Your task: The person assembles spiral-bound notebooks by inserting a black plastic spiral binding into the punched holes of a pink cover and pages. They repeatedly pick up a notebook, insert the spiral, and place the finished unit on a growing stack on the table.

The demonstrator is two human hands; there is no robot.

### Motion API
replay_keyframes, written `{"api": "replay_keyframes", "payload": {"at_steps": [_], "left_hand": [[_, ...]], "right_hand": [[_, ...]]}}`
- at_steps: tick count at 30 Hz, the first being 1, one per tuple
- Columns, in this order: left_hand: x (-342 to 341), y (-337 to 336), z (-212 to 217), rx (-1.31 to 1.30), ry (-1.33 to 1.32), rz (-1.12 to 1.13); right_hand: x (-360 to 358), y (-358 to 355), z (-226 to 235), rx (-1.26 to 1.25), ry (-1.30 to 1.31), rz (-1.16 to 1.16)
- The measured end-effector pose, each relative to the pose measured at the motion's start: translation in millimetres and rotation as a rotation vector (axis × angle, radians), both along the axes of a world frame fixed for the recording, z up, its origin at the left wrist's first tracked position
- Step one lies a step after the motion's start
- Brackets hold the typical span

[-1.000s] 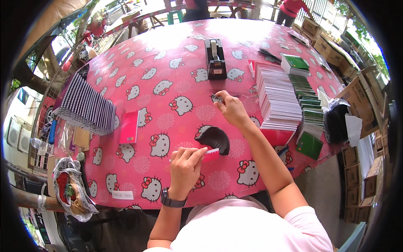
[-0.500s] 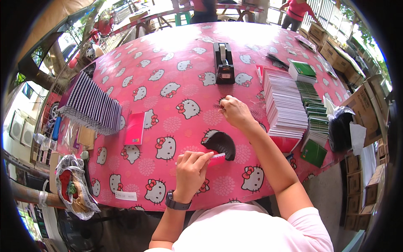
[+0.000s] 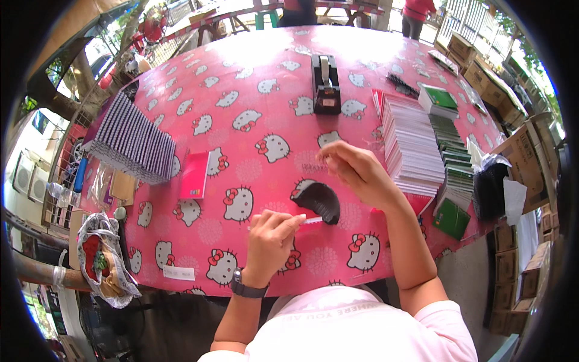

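Observation:
My left hand (image 3: 271, 246) is closed on a small pink notebook (image 3: 311, 227), whose white edge faces up. Most of the notebook is hidden behind the fingers. Against its far side lies a black curved tray (image 3: 319, 201). Farther off and to the right, my right hand (image 3: 357, 172) pinches a thin wire spiral (image 3: 312, 168) just above the table. The spiral points left from the fingertips. Another pink notebook (image 3: 195, 175) lies flat to the left.
A tall stack of spiral notebooks (image 3: 129, 142) stands at the left. At the right are a long pile of notebooks (image 3: 410, 151) and green-covered notebooks (image 3: 452, 218). A black tape dispenser (image 3: 326, 90) sits ahead. People and boxes (image 3: 506, 265) are beyond the table.
My right hand has come back a little nearer and to the right, turning at the wrist, with the spiral in its fingers. My left hand keeps hold of the notebook with little movement.

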State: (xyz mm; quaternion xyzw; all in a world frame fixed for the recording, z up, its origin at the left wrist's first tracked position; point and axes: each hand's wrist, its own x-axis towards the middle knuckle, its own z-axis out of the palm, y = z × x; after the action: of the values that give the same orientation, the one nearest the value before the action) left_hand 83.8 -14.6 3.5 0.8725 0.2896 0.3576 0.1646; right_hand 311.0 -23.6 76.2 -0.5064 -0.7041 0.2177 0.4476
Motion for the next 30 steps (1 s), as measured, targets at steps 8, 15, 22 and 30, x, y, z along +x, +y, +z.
{"api": "replay_keyframes", "payload": {"at_steps": [8,15,22,30], "left_hand": [[-1,2,-1,-0.015,0.033,-0.022],[-3,1,1,-0.026,0.032,-0.030],[-4,6,-2,-0.046,0.027,-0.051],[-2,6,0,-0.058,0.024,-0.057]], "right_hand": [[-4,-57,-65,-0.220,0.037,-0.025],[-17,-47,-75,-0.128,0.025,-0.007],[-19,-45,-76,-0.015,-0.014,0.008],[-20,-47,-80,0.091,-0.109,0.049]]}}
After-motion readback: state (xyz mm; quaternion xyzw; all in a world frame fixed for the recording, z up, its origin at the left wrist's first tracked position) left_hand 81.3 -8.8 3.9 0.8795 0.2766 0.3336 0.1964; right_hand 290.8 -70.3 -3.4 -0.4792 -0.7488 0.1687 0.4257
